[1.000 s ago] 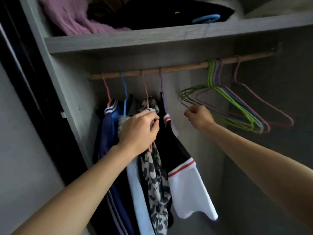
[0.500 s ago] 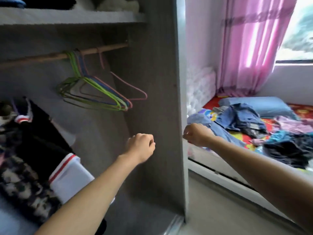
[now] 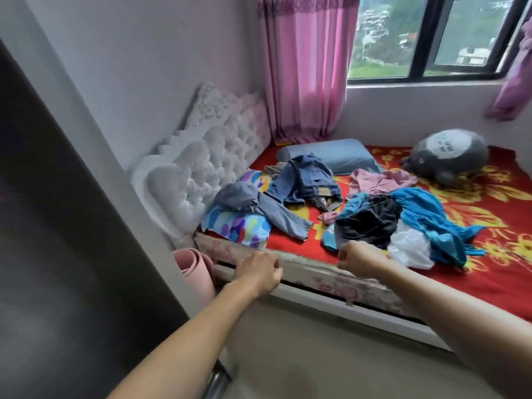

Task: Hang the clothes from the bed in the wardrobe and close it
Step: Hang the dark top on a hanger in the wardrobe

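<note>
left hand [image 3: 260, 272]: fist closed, empty | right hand [image 3: 358, 259]: fist closed, empty | clothes [image 3: 371, 220]: heaped on bed [image 3: 316, 272], 12 o'clock of both hands

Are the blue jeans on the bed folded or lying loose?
Loose, not folded. The blue jeans lie crumpled on the red bedsheet, legs bent in different directions, waistband open toward the camera.

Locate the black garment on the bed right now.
In the head view the black garment lies near the bed's front edge, just beyond the right hand, between a denim jacket to its left and turquoise clothing to its right.
</note>
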The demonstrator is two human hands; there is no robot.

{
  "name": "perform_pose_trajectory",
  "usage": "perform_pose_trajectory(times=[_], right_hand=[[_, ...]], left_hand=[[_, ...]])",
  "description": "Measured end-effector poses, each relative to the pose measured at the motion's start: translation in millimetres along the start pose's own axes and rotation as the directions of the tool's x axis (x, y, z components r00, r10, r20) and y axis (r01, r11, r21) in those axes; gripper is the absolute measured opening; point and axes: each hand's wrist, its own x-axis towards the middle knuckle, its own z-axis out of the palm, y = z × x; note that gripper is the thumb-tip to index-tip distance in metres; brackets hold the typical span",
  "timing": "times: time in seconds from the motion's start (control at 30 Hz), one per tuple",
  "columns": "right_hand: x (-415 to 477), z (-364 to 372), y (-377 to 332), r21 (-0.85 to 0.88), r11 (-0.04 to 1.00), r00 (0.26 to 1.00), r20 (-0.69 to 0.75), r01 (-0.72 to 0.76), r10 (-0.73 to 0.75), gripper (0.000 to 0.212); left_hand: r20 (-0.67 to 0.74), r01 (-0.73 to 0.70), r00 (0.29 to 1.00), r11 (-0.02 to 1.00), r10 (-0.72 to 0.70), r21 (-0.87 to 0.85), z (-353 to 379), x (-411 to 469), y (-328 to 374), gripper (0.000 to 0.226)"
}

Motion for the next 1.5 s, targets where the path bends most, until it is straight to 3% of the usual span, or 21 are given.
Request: perform_pose_trajectory(times=[0.33, 0.57, 0.8, 0.97, 1.13, 1.23, 1.3, 1.37, 1.5], right_hand=[[125, 15, 100, -0.031, 0.988, 0.986, 0.073, -0.150, 0.152, 0.020], [242, 0, 179, -0.036, 0.943, 0.934, 0.130, -0.332, 0.334, 0.021], [341, 28, 243, -0.068, 0.947, 0.923, 0.210, -0.314, 0.322, 0.015], [434, 81, 286, -0.175, 0.973, 0.919, 0.340, -0.149, 0.201, 0.022], [530, 149, 296, -0.236, 0.953, 0.895, 0.440, 0.188, -0.067, 0.023], [553, 180, 280, -0.226, 0.874, 0.831, 0.477, 0.431, -0.286, 0.031], [570, 217, 270, -0.211, 0.757, 0.711, 0.561, 0.619, -0.425, 0.044], [576, 248, 260, -0.256, 0.627, 0.617, 0.635, 0.735, -0.464, 0.051], [583, 272, 253, -0.330, 0.579, 0.630, 0.633, 0.746, -0.451, 0.035]], left_hand=[[0.122, -0.056, 0.991, 0.998, 0.053, 0.024, 46, 165, 25, 0.024], [0.209, -0.100, 0.973, 0.995, 0.096, 0.008, 71, 307, 33, 0.028], [0.342, -0.048, 0.938, 0.999, 0.050, -0.015, 125, 404, 56, 0.026], [0.425, 0.121, 0.901, 0.991, -0.088, -0.050, 191, 457, 72, 0.024], [0.493, 0.354, 0.829, 0.931, -0.265, -0.095, 265, 500, 89, 0.022], [0.479, 0.444, 0.811, 0.886, -0.335, -0.134, 286, 505, 89, 0.022], [0.483, 0.523, 0.775, 0.843, -0.408, -0.127, 309, 507, 84, 0.021], [0.499, 0.596, 0.723, 0.797, -0.477, -0.102, 326, 501, 77, 0.020], [0.522, 0.709, 0.624, 0.703, -0.582, -0.065, 350, 475, 72, 0.018]])
